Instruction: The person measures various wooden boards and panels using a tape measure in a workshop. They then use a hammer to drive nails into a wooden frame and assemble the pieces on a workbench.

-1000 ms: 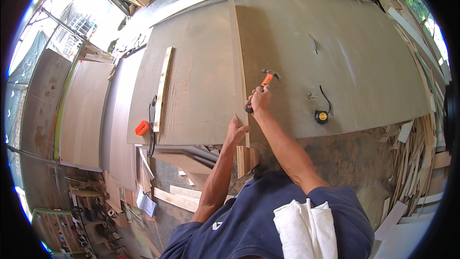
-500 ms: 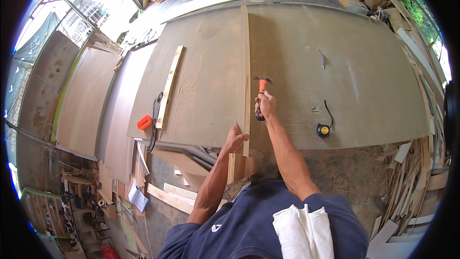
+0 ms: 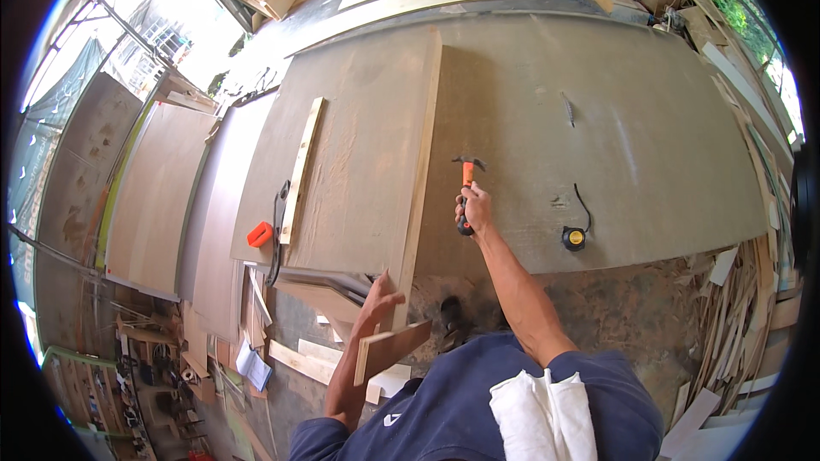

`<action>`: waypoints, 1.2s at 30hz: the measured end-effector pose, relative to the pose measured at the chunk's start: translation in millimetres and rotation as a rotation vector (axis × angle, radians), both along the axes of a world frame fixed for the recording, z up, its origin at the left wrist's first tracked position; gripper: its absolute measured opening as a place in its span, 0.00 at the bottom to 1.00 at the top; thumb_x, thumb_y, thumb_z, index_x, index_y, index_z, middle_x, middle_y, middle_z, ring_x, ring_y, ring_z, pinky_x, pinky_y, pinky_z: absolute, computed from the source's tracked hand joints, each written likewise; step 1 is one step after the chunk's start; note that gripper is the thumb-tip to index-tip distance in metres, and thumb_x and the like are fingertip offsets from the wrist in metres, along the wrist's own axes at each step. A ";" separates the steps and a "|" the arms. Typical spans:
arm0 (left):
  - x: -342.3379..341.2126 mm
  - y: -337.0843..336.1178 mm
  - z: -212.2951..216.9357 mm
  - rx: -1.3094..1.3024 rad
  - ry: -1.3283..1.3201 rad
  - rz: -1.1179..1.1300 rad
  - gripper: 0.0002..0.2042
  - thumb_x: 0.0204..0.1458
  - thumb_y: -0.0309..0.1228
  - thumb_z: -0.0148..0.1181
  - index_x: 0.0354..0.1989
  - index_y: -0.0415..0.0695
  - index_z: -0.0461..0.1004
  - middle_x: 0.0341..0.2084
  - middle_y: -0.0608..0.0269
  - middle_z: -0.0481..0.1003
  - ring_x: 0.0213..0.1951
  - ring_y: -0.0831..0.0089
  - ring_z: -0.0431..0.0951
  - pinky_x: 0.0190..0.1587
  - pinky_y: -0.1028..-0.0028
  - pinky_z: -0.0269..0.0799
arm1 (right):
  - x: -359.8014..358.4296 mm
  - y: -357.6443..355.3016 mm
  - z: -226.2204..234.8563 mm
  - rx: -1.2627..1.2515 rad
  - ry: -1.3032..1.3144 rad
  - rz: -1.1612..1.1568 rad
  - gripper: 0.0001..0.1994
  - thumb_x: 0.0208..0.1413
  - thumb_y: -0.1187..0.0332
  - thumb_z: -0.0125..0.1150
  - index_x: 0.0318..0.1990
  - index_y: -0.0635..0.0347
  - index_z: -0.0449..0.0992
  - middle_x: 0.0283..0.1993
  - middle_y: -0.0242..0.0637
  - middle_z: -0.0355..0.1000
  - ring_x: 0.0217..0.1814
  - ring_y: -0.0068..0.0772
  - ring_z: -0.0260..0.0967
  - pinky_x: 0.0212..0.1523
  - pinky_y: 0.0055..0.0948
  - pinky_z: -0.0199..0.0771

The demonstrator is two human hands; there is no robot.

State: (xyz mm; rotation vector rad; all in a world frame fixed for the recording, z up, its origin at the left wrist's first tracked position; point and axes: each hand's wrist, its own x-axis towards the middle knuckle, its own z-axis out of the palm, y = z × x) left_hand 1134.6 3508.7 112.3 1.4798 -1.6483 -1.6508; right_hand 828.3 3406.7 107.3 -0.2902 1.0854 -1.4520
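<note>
My right hand (image 3: 476,207) is closed round the handle of a claw hammer (image 3: 467,173) with an orange neck and dark head, held above the big brown sheet (image 3: 530,230). My left hand (image 3: 372,310) is at the near end of a long wooden strip (image 3: 424,154). Its thumb reaches over the strip; some fingers are hidden. A short board (image 3: 395,348) sits crosswise at the strip's near end, past the sheet's edge. A yellow and black tape measure (image 3: 574,239) lies right of the hammer. Farther off lies a thin pointed metal tool (image 3: 568,109).
On the left of the sheet lie a pale batten (image 3: 303,171), a dark handsaw-like tool (image 3: 278,230) and an orange block-shaped object (image 3: 260,234). Large panels (image 3: 158,196) stand left. Offcuts (image 3: 726,358) are heaped at the right. Boards (image 3: 316,364) lie on the floor below.
My left hand and the strip with its crosswise board have moved together toward me and to the left, the strip now slanting. My right hand stays over the sheet with the hammer.
</note>
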 end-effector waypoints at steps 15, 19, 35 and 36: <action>77.2 207.9 -5.6 0.115 0.015 -0.029 0.46 0.39 0.35 0.69 0.70 0.37 0.57 0.58 0.46 0.72 0.62 0.56 0.68 0.65 0.65 0.59 | 57.5 -39.9 -11.2 0.051 -0.181 -0.280 0.03 0.61 0.72 0.46 0.36 0.50 0.61 0.25 0.29 0.64 0.17 0.23 0.61 0.15 0.27 0.63; 83.0 211.8 -13.3 0.046 -0.038 -0.037 0.46 0.39 0.37 0.69 0.71 0.37 0.57 0.57 0.44 0.72 0.61 0.55 0.69 0.65 0.63 0.60 | 43.0 -51.1 -9.2 0.041 -0.187 -0.256 0.04 0.61 0.72 0.46 0.40 0.49 0.62 0.26 0.29 0.63 0.16 0.21 0.59 0.14 0.25 0.61; 109.7 194.7 -20.7 0.070 -0.104 -0.059 0.44 0.37 0.31 0.69 0.69 0.38 0.59 0.54 0.45 0.74 0.56 0.57 0.72 0.62 0.64 0.64 | 46.9 -68.2 9.1 0.247 -0.033 -0.567 0.02 0.62 0.73 0.45 0.40 0.56 0.63 0.28 0.33 0.67 0.16 0.27 0.63 0.13 0.27 0.64; 107.8 194.0 -14.6 0.088 -0.107 -0.067 0.44 0.38 0.31 0.69 0.70 0.38 0.59 0.54 0.46 0.74 0.57 0.57 0.72 0.62 0.65 0.64 | 53.5 -66.5 3.3 0.234 -0.002 -0.500 0.02 0.62 0.73 0.45 0.41 0.56 0.64 0.27 0.34 0.67 0.15 0.27 0.63 0.12 0.27 0.63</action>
